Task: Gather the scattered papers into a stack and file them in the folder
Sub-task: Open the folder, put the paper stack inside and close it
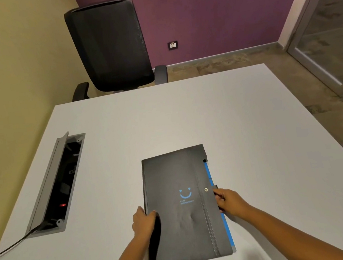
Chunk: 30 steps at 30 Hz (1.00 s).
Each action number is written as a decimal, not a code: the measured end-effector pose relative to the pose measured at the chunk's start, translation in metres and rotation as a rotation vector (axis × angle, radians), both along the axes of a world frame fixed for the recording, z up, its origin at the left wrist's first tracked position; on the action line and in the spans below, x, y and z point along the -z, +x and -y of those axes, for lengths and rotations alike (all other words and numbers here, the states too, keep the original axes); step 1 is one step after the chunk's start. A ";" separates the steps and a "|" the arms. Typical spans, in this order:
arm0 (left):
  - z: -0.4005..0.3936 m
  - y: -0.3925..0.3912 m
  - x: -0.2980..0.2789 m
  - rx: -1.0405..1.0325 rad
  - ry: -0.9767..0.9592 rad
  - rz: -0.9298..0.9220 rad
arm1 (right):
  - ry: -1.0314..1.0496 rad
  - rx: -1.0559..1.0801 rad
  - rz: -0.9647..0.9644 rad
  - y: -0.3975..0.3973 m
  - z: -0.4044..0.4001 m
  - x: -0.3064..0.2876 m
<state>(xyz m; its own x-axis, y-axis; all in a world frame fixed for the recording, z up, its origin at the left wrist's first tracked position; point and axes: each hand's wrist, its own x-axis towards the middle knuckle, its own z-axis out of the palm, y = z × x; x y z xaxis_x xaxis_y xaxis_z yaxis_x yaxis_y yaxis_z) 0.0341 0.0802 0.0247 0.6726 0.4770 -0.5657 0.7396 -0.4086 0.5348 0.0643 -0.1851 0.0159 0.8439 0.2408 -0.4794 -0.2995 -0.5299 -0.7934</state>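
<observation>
Both bare forearms reach up from the near edge to a closed black folder [181, 205] lying flat on the matte white tabletop [240, 122]. Left hand [143, 221]: grip curled over the folder's left spine edge. Right hand [230, 202]: fingers pinched on the folder's right edge beside the metal snap [206, 189]. Folder cover: rectangular, slightly dented, printed with a blue smiley; blue dividers [208, 172] protrude right. Left of the folder, a grey cable box [59, 183] stands open.
</observation>
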 end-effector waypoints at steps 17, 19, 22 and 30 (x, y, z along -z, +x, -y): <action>0.011 0.000 -0.003 0.076 0.073 -0.015 | -0.498 -0.212 0.285 0.019 -0.005 0.004; 0.010 -0.001 -0.003 0.075 0.064 -0.008 | -0.541 -0.242 0.299 0.023 -0.007 0.005; 0.010 -0.001 -0.003 0.079 0.065 -0.019 | -0.552 -0.285 0.309 0.027 -0.004 0.004; 0.009 -0.001 -0.002 0.079 0.059 0.001 | -0.220 0.131 0.271 0.018 0.000 0.006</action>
<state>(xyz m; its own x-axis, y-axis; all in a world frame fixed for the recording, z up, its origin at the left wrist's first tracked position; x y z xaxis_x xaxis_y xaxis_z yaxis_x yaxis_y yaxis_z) 0.0332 0.0715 0.0270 0.7104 0.4547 -0.5372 0.7029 -0.4966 0.5092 0.0822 -0.1848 0.0096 0.9642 0.0385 -0.2625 -0.1706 -0.6679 -0.7244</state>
